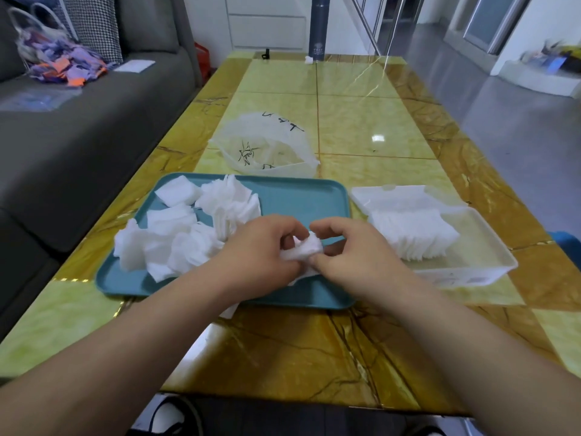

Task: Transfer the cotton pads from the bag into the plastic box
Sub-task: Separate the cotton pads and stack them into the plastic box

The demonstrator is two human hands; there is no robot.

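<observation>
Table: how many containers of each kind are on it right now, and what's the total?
Teal tray: 1
Plastic box: 1
Plastic bag: 1
Dark bottle: 1
Total: 4
Cotton pads are too many to count.

The table point(361, 127) is glossy, marble-like. The tray point(298, 196) looks smooth matt plastic; the plastic box point(490, 256) translucent; the bag point(267, 143) thin, crinkled film. The cotton pads point(176, 240) look soft, fibrous. The far-edge bottle point(320, 26) is perhaps matt metal.
</observation>
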